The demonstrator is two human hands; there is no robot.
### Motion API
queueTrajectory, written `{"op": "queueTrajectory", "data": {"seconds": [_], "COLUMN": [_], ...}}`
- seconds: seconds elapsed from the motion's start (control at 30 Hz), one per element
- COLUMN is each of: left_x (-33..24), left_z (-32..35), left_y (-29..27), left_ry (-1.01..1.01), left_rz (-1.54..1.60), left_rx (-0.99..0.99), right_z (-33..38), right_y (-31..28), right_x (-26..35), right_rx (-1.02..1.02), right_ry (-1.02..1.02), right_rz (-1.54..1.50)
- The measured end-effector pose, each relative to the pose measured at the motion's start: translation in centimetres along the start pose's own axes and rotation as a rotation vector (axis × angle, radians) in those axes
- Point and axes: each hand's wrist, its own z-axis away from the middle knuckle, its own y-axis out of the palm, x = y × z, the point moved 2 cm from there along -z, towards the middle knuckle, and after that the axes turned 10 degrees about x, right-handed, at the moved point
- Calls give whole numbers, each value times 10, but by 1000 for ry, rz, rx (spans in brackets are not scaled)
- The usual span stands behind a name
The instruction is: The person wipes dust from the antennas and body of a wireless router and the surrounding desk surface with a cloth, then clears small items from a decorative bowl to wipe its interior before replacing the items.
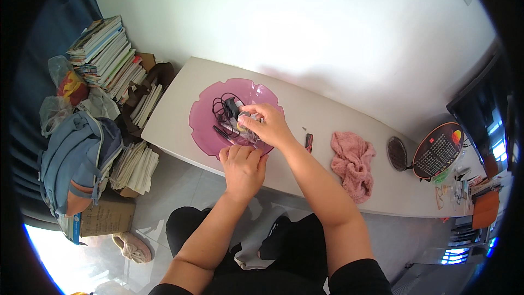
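A translucent purple bowl with a scalloped rim (201, 131) stands on the white table. My left hand (244, 169) is closed over its near rim, fingers curled inward. Above the bowl's right half, my right hand (268, 125) pinches a small, pale, partly clear thing that its fingers largely hide. Inside the bowl lie a black cable (218, 110), a black plug-like adapter (232, 107), a dark pen-like stick (222, 133) and some clear plastic bits. To the right of the bowl lies a narrow dark red and black object (309, 143).
A crumpled pink cloth (353, 164) lies right of centre on the table (305, 183). Farther right are an oval dark brush-like object (397, 153), a black printed paddle-shaped board (438, 152) and a monitor (483, 112). Stacked books (103, 49) and a blue backpack (73, 155) are at left.
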Motion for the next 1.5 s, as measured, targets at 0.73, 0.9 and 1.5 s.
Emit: {"op": "queueTrajectory", "data": {"seconds": [0.73, 0.9, 1.5], "left_x": [22, 24, 79], "left_z": [2, 1, 13], "left_y": [-18, -26, -2], "left_ry": [-63, -81, -823], "left_rz": [-40, -22, 934], "left_rx": [-21, -28, -362], "right_z": [13, -18, 15], "right_y": [-75, -67, -58], "right_x": [-63, -91, -48], "right_rx": [-197, -47, 226], "right_ry": [545, 661, 500], "right_rz": [487, 548, 437]}}
